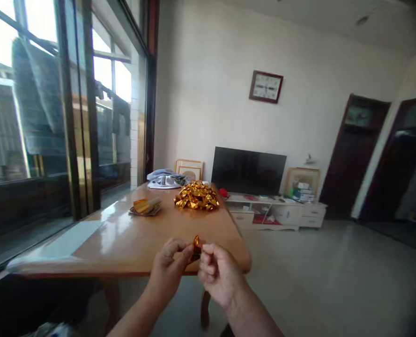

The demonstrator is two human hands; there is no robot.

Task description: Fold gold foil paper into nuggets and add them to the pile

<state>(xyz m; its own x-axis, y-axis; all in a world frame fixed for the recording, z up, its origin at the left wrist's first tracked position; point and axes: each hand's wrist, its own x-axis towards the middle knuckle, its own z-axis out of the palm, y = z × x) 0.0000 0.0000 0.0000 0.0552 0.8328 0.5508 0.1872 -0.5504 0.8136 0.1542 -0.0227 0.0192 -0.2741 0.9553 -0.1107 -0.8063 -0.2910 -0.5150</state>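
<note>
Gold foil paper, one small piece point(196, 244), sits pinched between both hands just above the near edge of the table point(123, 238). Going from large to small: the wooden table carries a heap of finished gold foil folds point(196, 196) at its far end, a low stack of flat foil sheets point(145, 206) to the left of that heap, and a bundle of cloth point(166, 179) at the far edge by the window. The left hand point(168, 264) grips the piece's left side with thumb and forefinger closed on it; the right hand point(219, 274) closes on the right side, its other fingers curled in.

Judging by the heap, this looks like the folding step on a single piece, partway through, though the piece is too small and blurred to say which crease. The next move calls for a firm pinch and a small, even turn of the fingertips.

The wall clock point(266, 86) has a dial, but no figures or writing can be read anywhere.
</note>
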